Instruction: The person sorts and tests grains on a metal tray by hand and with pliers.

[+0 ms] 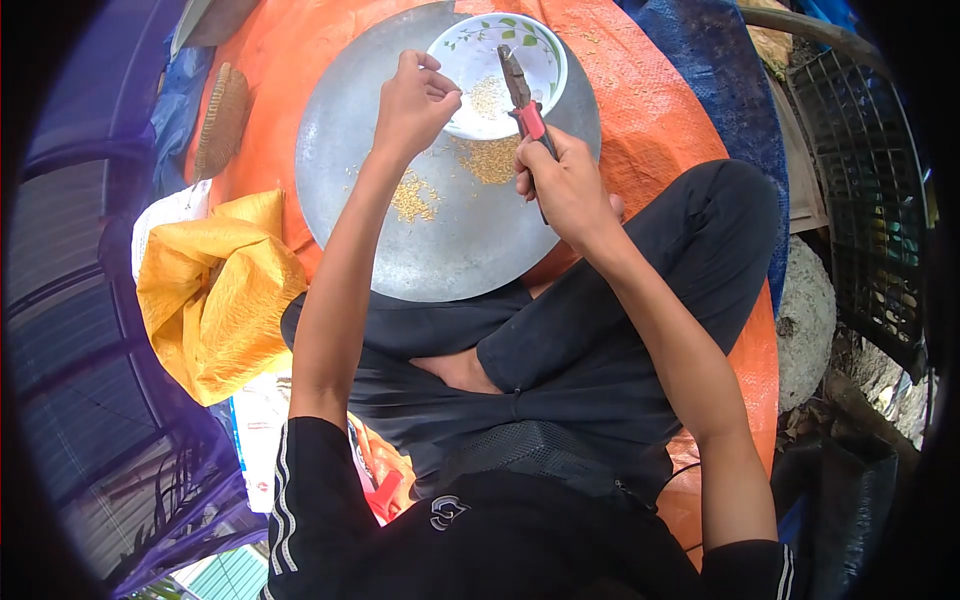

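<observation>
My right hand point(563, 180) is wrapped round the handles of red-and-black pliers point(530, 122), whose metal jaws point up over a white bowl. The bowl point(552, 50) has green leaf patterns and holds small pale grains point(487, 97). At the bowl's left edge, my left hand point(415, 103) has its fingers curled in, thumb and fingertip together; anything between them is too small to make out. Beneath lies a round grey metal tray point(345, 130) with a small pile of yellow grains point(412, 197) left of centre and another pile point(490, 160) just below the bowl.
An orange tarp point(655, 110) lies under the tray. A brush point(221, 120) lies at the upper left, above a crumpled yellow sack point(220, 290). My crossed legs are at the tray's near side. To the right are a rock point(804, 320) and a black plastic crate point(865, 190).
</observation>
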Demonstrator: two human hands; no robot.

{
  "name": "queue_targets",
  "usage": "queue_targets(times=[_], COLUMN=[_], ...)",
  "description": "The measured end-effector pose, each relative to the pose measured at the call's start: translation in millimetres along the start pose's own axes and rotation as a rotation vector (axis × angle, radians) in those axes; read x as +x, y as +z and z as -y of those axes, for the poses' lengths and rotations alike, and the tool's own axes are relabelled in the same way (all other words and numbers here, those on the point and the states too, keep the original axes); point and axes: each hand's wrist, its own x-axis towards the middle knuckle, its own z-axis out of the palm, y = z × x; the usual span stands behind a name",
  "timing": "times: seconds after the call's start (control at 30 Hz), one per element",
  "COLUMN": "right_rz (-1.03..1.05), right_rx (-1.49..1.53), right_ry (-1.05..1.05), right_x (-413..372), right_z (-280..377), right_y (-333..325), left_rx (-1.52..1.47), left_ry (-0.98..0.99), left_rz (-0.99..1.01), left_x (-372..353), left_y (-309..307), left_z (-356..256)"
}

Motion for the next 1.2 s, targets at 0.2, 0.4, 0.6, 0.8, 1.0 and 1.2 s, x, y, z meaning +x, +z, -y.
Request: queue_targets(times=[0.2,0.4,0.6,0.8,1.0,1.2], right_rz=[-0.021,-0.027,-0.01,-0.049,-0.045,-0.045], right_rx=[0.003,-0.024,-0.059,-0.077,-0.103,-0.107], right_ry=[-0.005,0.008,-0.008,0.015,0.003,0.016], right_x=[1.1,0.9,3.4,1.8,2.0,2.3], right_z=[-2.9,-2.8,-6.5,-4.5,-5.1,-5.7], right_y=[3.4,4.0,3.5,5.7,6.2,6.0], left_rx=[0.036,0.059,-0.039,-0.045,-0.05,-0.075], left_ry=[0.034,0.028,0.031,0.008,0.044,0.073], left_rz=[-0.015,-0.044,-0.031,0.003,-0.018,-0.047], left_x=[1.7,2.0,-0.8,-3.9,-4.7,-6.1], left_y=[0.5,6.2,6.0,1.0,2.5,8.5], left_z=[-2.0,-5.2,-13.6,-17.3,-16.3,-13.4])
